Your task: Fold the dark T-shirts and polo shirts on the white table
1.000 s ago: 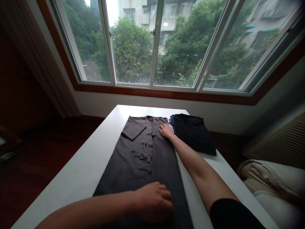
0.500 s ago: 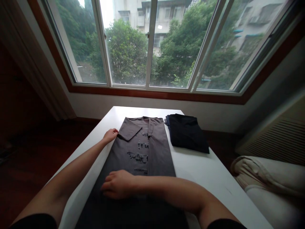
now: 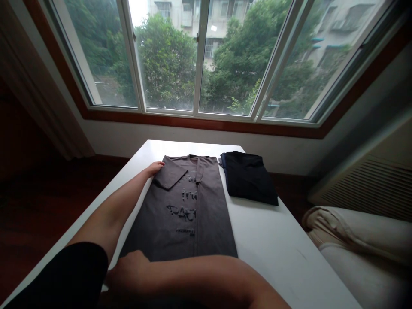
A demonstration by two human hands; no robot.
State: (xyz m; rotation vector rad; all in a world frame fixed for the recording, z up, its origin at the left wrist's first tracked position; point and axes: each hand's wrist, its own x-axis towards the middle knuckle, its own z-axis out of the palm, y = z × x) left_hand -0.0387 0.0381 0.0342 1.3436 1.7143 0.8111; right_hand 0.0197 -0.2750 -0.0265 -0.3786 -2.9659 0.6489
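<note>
A dark grey T-shirt [image 3: 210, 201] with black lettering lies on the white table, its right side folded inward over the print and its left sleeve laid across the front. At the far left corner, beside the shoulder, my left hand [image 3: 156, 168] is closed on the T-shirt's edge. My right hand [image 3: 130, 271] reaches across the lower part to the left edge. Its fingers are curled around the cloth there and partly hidden. The lower end of the T-shirt is covered by my right forearm.
A stack of folded dark clothes [image 3: 249, 177] rests to the right of the T-shirt on the white table [image 3: 267, 231]. Beyond the table are a wall and a window [image 3: 196, 64]. A cream padded item [image 3: 360, 236] stands at the right, near a slatted panel [image 3: 373, 184].
My left hand has moved up along the T-shirt's left edge to the shoulder. My right hand has gone from the shirt's front to its lower left edge. The view has shifted slightly.
</note>
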